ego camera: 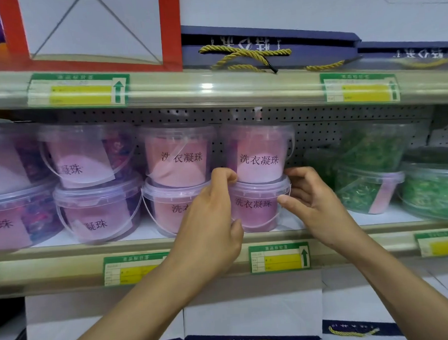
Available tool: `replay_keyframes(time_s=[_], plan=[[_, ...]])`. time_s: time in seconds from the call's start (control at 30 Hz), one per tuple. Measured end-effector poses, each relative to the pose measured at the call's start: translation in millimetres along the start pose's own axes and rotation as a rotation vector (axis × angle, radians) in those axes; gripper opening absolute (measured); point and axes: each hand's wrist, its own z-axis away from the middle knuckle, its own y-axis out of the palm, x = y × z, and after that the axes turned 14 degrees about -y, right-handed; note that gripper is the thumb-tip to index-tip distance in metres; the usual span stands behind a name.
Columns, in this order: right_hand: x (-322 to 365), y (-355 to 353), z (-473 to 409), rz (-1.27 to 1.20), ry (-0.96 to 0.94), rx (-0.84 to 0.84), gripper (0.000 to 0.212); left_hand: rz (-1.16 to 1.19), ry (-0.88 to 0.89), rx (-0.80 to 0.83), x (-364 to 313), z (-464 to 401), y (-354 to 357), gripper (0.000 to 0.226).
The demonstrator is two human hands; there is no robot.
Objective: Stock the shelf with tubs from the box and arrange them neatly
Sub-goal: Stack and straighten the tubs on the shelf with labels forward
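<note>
Clear tubs with pink labels stand two high along the middle shelf (149,246). The rightmost stack has an upper tub (258,153) resting on a lower tub (256,207). My left hand (212,221) grips the lower tub's left side, fingers curled over its lid rim and thumb at its base. My right hand (309,199) holds the same tub's right side, fingers curled at the lid edge and thumb on the front wall. Another pink stack (176,172) stands just left of my left hand. No box shows.
Tubs of green contents (371,168) fill the shelf's right end, with a gap between them and my right hand. More pink and purple tubs (90,180) sit to the left. Gift bags with gold rope handles (263,47) lie on the shelf above; white bags (250,317) stand below.
</note>
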Motion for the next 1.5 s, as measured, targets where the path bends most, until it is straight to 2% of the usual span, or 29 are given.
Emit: replay_keyframes(time_s=[0.13,0.37,0.53,0.67,0.73,0.83,0.97,1.13,1.23,1.5], plan=[[-2.5,0.0,-1.1,0.015,-0.022,0.009,0.035,0.026,0.017,0.008,1.0,-0.6,-2.1,0.056],[1.7,3.0,5.4,0.241,-0.100,0.007,0.045,0.033,-0.008,0.004,-0.6,-0.1,-1.9,0.057],[-0.9,0.4,5.3,0.294,-0.122,0.040,0.044,0.011,-0.043,-0.011,-6.8,1.2,0.5,0.058],[-3.2,-13.2,10.3,0.320,-0.134,0.099,0.055,0.002,-0.066,-0.097,-21.1,7.4,8.5,0.057],[-4.3,-29.6,16.5,0.368,-0.151,0.066,0.058,-0.035,-0.027,-0.187,-36.7,11.3,17.1,0.052],[-12.1,-67.4,26.6,0.506,-0.226,-0.095,0.047,-0.078,0.074,-0.254,-66.1,10.7,34.5,0.045],[-37.0,-127.4,29.6,0.769,-0.206,-0.223,0.040,-0.072,0.118,-0.160,-98.0,0.9,68.5,0.045],[-71.9,-166.2,17.8,1.009,-0.250,-0.070,0.041,-0.053,-0.008,0.001,-118.3,-13.7,108.4,0.049],[-81.2,-171.5,11.0,1.066,-0.341,-0.063,0.045,-0.080,-0.095,0.051,-122.4,-24.3,122.0,0.047],[-83.0,-190.6,16.2,0.998,-0.469,0.023,0.044,-0.167,-0.210,0.099,-127.0,-66.5,133.8,0.053]])
